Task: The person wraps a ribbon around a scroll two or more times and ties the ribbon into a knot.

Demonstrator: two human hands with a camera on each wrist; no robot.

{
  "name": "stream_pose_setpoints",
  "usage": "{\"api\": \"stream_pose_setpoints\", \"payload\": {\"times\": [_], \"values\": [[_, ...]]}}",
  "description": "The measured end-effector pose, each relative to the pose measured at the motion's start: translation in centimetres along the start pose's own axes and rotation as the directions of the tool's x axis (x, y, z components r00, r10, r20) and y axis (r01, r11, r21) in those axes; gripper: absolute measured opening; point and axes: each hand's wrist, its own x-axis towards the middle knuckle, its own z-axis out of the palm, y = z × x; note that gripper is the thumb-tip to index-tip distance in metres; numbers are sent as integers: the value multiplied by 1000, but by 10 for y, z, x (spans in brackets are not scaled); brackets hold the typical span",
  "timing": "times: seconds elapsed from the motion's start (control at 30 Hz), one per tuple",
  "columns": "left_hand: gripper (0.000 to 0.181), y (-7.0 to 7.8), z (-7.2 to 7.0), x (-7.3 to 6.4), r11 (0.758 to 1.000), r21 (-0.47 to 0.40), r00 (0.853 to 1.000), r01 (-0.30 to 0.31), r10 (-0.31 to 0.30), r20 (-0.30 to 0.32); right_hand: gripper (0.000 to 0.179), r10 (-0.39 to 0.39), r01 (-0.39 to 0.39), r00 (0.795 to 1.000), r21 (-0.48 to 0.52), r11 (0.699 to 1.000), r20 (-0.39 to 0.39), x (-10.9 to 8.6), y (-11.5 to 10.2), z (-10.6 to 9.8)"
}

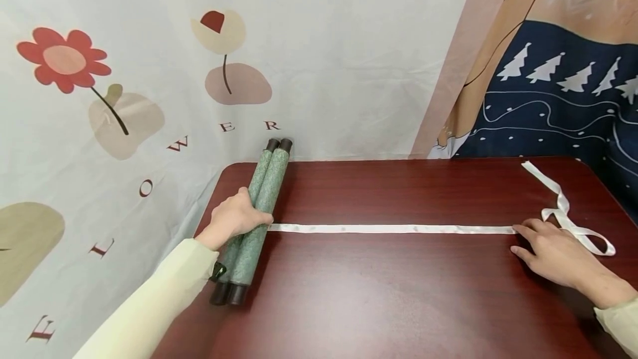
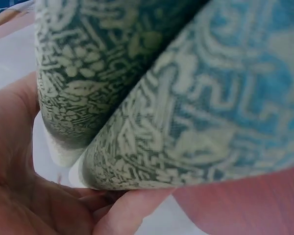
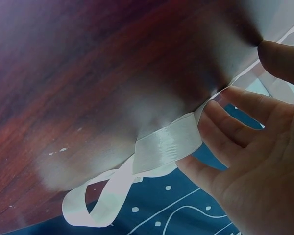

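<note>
Two rolled scrolls [image 1: 271,187] lie side by side at the table's left, green-patterned with dark end knobs. My left hand [image 1: 233,218] grips both around their middle, thumb laid over the top; in the left wrist view its fingers curl about the patterned rolls [image 2: 186,122]. A white ribbon [image 1: 379,229] runs straight across the table from beside the scrolls to my right hand [image 1: 555,254]. That hand's fingertips rest on the ribbon with the fingers loosely spread. Past them the ribbon's loose end [image 1: 560,204] twists and loops, its curl [image 3: 98,200] also showing in the right wrist view.
The dark red wooden table [image 1: 389,292] has rounded back corners. Behind it hangs a pale curtain [image 1: 349,71] printed with flowers and letters, and a navy cloth [image 1: 553,109] with white trees is at the right. The scrolls' far knobs reach past the table's back edge.
</note>
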Motion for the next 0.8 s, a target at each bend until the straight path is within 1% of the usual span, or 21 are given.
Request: {"api": "stream_pose_setpoints", "payload": {"times": [0.17, 0.3, 0.37, 0.4, 0.47, 0.57, 0.63, 0.7, 0.8], "values": [[100, 17, -6, -11, 994, -110, 999, -19, 14, -49, 54, 4, -4, 1000, 1, 1000, 12, 0, -1, 0], [105, 33, -3, -20, 981, -188, 996, -50, 36, -79, 54, 6, -6, 1000, 2, 1000, 3, -1, -1, 0], [105, 41, 1, -23, 968, -242, 995, -64, 44, -87, 54, 8, -8, 1000, 1, 1000, 7, -1, -1, 0], [105, 45, 4, -25, 959, -275, 995, -71, 48, -87, 54, 9, -9, 1000, 1, 1000, 9, -2, -1, 0], [103, 55, 9, -29, 931, -356, 995, -83, 59, -77, 54, 14, -14, 1000, 0, 1000, 23, -2, -1, 0], [99, 69, 19, -34, 873, -478, 996, -93, 76, -56, 54, 18, -18, 999, -1, 1000, 30, -3, -1, 0], [97, 79, 26, -37, 841, -533, 995, -97, 85, -47, 54, 20, -20, 999, -2, 1000, 31, -3, -1, 0], [95, 89, 33, -39, 821, -562, 995, -102, 93, -44, 54, 16, -16, 1000, -4, 1000, 20, -2, -1, 1], [96, 101, 43, -39, 802, -588, 994, -109, 106, -39, 53, 8, -8, 1000, -7, 1000, 5, -1, -1, 1]]}}
